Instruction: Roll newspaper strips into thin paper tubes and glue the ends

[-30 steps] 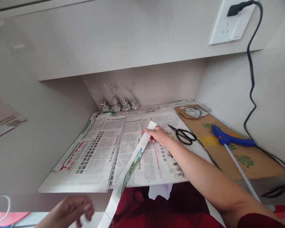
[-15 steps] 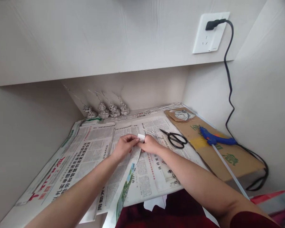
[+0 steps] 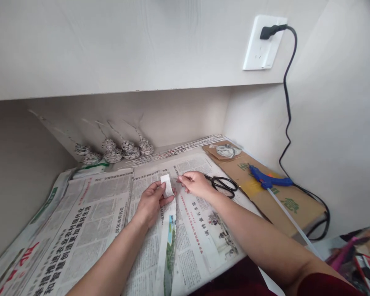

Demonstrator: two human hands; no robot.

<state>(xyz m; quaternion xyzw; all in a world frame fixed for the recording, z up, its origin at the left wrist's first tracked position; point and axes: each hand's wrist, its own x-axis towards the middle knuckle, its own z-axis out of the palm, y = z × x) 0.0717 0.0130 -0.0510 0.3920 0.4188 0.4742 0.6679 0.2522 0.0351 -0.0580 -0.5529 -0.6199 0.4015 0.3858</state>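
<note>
My left hand (image 3: 152, 201) pinches the top end of a long newspaper strip (image 3: 170, 234), thumb in front and fingers behind. The strip's folded white end stands above the thumb, and a green and blue printed part hangs toward me. Just right of it, my right hand (image 3: 195, 183) is closed in a pinch, apart from the strip. Something thin seems to show at its fingertips, too small to make out. Black-handled scissors (image 3: 224, 186) lie right behind the right hand, their blades partly hidden by it.
Newspaper sheets (image 3: 95, 213) cover the table. Several coiled paper figures (image 3: 131, 150) stand at the back left, beside rolled paper sticks (image 3: 179, 150). On cardboard (image 3: 283, 205) at the right rest a blue glue gun (image 3: 267, 179) and crumpled paper (image 3: 228, 151). A black cord (image 3: 288, 111) runs to the socket.
My right hand has come away from the strip's end, leaving it in my left hand. The hands are now apart, and the view has turned slightly right.
</note>
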